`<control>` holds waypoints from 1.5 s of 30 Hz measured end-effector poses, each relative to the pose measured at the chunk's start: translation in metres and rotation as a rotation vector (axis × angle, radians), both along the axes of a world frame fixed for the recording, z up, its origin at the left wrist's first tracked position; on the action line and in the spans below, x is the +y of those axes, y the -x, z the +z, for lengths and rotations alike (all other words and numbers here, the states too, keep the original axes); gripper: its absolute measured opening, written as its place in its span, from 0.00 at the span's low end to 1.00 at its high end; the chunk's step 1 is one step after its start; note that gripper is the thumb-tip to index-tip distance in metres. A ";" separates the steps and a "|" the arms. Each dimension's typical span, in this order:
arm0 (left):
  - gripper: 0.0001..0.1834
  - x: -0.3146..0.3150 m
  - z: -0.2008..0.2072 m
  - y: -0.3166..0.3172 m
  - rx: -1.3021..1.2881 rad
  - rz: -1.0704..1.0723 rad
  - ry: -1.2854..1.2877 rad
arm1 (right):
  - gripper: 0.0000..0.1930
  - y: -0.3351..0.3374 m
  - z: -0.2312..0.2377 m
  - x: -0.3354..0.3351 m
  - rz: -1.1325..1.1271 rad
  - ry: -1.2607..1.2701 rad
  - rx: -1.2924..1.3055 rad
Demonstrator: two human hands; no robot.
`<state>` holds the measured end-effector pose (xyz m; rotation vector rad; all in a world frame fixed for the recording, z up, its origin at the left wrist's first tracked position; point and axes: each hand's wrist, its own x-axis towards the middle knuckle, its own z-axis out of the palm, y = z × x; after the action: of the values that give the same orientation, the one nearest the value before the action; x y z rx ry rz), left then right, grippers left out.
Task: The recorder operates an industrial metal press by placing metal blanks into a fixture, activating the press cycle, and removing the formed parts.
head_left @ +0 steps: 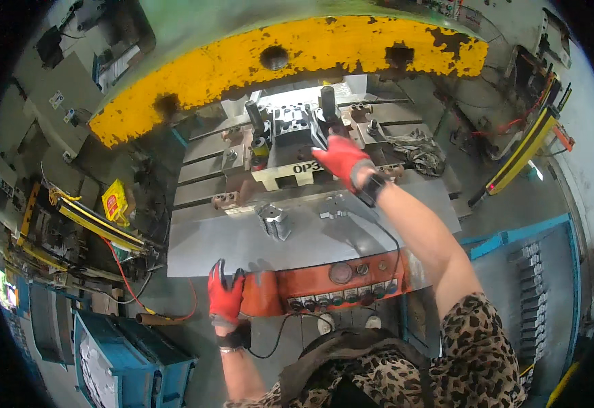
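Observation:
My right hand, in a red glove, reaches to the right side of the press die. Its fingers are closed beside a dark, narrow piece that I cannot make out, close to the right guide post. My left hand, also gloved in red with dark fingertips, rests at the front edge of the grey metal plate, fingers stretched out, holding nothing. On that plate stands a small stack of shaped metal parts. Farther right lies a flat metal part.
A chipped yellow press beam spans above the die. An orange control box with buttons sits at the plate's front. Crumpled rags lie on the bed's right. Blue bins stand lower left; a blue-framed rack holds metal parts at right.

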<state>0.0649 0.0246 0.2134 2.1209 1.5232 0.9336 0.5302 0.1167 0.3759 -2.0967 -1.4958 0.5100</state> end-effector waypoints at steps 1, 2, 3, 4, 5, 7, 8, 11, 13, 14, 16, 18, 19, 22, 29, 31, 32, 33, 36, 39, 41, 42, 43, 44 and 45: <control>0.37 -0.008 0.011 0.000 -0.010 0.090 0.117 | 0.31 0.000 -0.004 -0.039 -0.018 -0.074 0.151; 0.37 -0.009 -0.002 0.015 -0.028 0.121 0.109 | 0.29 -0.008 -0.020 -0.072 0.007 -0.245 0.269; 0.36 -0.009 -0.019 0.029 -0.047 0.151 0.107 | 0.26 -0.020 -0.031 -0.109 -0.029 -0.221 0.435; 0.35 -0.008 -0.036 0.042 -0.068 0.177 0.106 | 0.24 -0.032 -0.042 -0.148 -0.081 -0.204 0.600; 0.34 -0.006 -0.055 0.058 -0.168 0.244 0.076 | 0.22 -0.043 -0.053 -0.186 -0.139 -0.191 0.760; 0.33 -0.008 -0.092 0.091 -0.268 0.319 0.046 | 0.21 -0.058 -0.088 -0.269 -0.239 -0.350 0.903; 0.32 -0.012 -0.110 0.109 -0.311 0.391 0.184 | 0.21 -0.057 -0.093 -0.316 -0.401 -0.335 0.923; 0.31 -0.029 -0.163 0.139 -0.437 0.505 0.506 | 0.24 -0.088 -0.160 -0.433 -0.516 -0.263 1.034; 0.30 -0.040 -0.195 0.126 -0.532 0.533 0.709 | 0.24 -0.093 -0.227 -0.492 -0.625 -0.324 0.859; 0.30 -0.052 -0.212 0.111 -0.593 0.339 0.725 | 0.24 -0.095 -0.266 -0.516 -0.658 -0.337 0.796; 0.29 -0.056 -0.232 0.081 -0.649 0.119 0.740 | 0.21 -0.097 -0.313 -0.547 -0.838 -0.307 0.718; 0.30 -0.063 -0.248 0.073 0.002 0.125 0.632 | 0.20 -0.083 -0.316 -0.528 -0.887 -0.366 0.825; 0.33 -0.053 -0.244 0.076 0.458 -0.052 0.333 | 0.20 -0.090 -0.308 -0.511 -0.883 -0.402 0.886; 0.33 -0.078 -0.232 0.099 0.579 -0.020 0.204 | 0.22 -0.115 -0.301 -0.450 -0.857 -0.025 0.979; 0.35 -0.054 -0.224 0.057 0.721 -0.026 0.504 | 0.19 -0.183 -0.410 -0.438 -0.395 -0.108 0.429; 0.31 -0.071 -0.218 0.058 0.433 -0.033 0.524 | 0.19 -0.176 -0.406 -0.428 -0.359 -0.086 0.407; 0.31 -0.070 -0.217 0.054 0.430 -0.038 0.527 | 0.20 -0.178 -0.404 -0.429 -0.345 -0.075 0.364; 0.31 -0.071 -0.221 0.057 0.442 -0.056 0.487 | 0.20 -0.174 -0.398 -0.428 -0.346 -0.069 0.366; 0.35 -0.061 -0.223 0.081 0.587 -0.064 0.423 | 0.20 -0.165 -0.393 -0.419 -0.334 -0.189 0.373; 0.38 -0.057 -0.230 0.063 0.828 -0.144 0.424 | 0.21 -0.183 -0.408 -0.431 -0.339 -0.036 0.269; 0.37 -0.052 -0.230 0.048 0.975 -0.212 0.431 | 0.20 -0.187 -0.408 -0.434 -0.338 -0.057 0.247; 0.38 -0.052 -0.230 0.048 1.000 -0.222 0.396 | 0.20 -0.187 -0.406 -0.433 -0.341 -0.059 0.247; 0.39 -0.053 -0.229 0.050 1.026 -0.231 0.361 | 0.19 -0.186 -0.403 -0.431 -0.343 -0.030 0.228; 0.39 -0.052 -0.229 0.057 1.034 -0.219 0.354 | 0.19 -0.183 -0.399 -0.423 -0.337 -0.011 0.220; 0.38 -0.047 -0.223 0.054 0.395 -0.158 0.527 | 0.19 -0.177 -0.397 -0.420 -0.338 -0.019 0.234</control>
<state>0.0106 -0.0228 -0.0100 2.0501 1.5276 0.0339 0.7077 -0.3030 -0.0211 -2.1317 -0.9878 0.5836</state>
